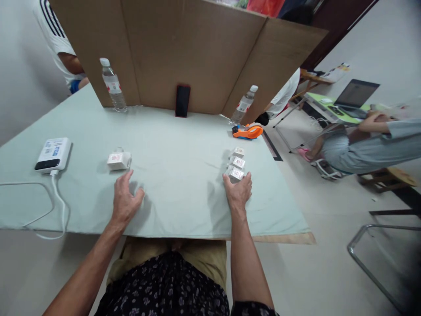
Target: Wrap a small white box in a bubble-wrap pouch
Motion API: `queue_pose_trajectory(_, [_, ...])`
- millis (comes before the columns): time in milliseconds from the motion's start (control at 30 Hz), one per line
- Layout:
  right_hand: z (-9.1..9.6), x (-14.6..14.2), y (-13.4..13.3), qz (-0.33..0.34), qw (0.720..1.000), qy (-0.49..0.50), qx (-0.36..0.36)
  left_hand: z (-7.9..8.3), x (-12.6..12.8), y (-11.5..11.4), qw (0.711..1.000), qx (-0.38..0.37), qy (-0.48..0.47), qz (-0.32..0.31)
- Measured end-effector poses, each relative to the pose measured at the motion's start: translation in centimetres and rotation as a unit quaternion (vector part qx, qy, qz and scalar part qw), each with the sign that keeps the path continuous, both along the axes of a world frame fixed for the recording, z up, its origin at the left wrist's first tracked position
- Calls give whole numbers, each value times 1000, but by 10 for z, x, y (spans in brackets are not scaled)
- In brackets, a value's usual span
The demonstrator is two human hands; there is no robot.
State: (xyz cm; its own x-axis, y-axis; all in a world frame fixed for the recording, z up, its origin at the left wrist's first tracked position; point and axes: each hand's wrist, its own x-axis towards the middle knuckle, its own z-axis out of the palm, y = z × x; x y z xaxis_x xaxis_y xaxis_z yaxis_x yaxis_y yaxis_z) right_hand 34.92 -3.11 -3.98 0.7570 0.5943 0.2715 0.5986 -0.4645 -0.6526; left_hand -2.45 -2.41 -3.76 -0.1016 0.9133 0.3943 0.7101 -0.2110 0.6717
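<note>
The right hand rests on the desk at the near end of a short row of three small white boxes. Its fingers are closed around the nearest box, thumb on the left side and the other fingers on the right side. The middle box and the far box lie just behind it, close together, maybe touching. The row has its long axis from near to far, leaning a little to the right at the far end.

The left hand lies flat on the desk with the fingers spread loosely and holds nothing. Its fingertips point toward a single white box, which stands just beyond them, apart from the hand. This box has its long side running left to right.

On the far left of the desk lies a white power bank with a white cable going to the near edge. At the far side stands a cardboard screen; a dark phone leans against it, with a water bottle to the left and a second bottle to the right. An orange tape dispenser lies near the right edge.
</note>
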Motion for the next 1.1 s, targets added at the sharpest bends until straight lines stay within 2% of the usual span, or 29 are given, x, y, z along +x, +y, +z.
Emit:
queue_pose_trajectory(200, [1,-2,2,-7,1000,-5,-25,7,37,-14,997,-8,-15,-79])
queue_pose_trajectory(433, [0,-1,-8,14,999,-10,-28,-2,69,-21,989,-19,-47,-142])
queue_pose_trajectory(533, [-2,1,-9,17,999,-27,-35,-4,69,-19,985,-34,-56,-158])
queue_pose_trajectory(800, [5,-5,-14,50,997,-32,-49,2,52,-19,989,-38,-66,-126])
queue_pose_trajectory(900, [8,-8,-18,45,996,-30,-65,12,31,-6,995,-16,-55,-77])
queue_pose_trajectory(1000, [10,-7,-16,51,996,-34,-72,24,-3,27,996,17,-42,76])
queue_pose_trajectory(1067, [11,-3,-13,53,995,-44,-68,29,-26,54,988,-8,-42,150])
queue_pose_trajectory(1100, [12,0,-11,51,995,-48,-66,29,-35,68,985,-33,-44,164])
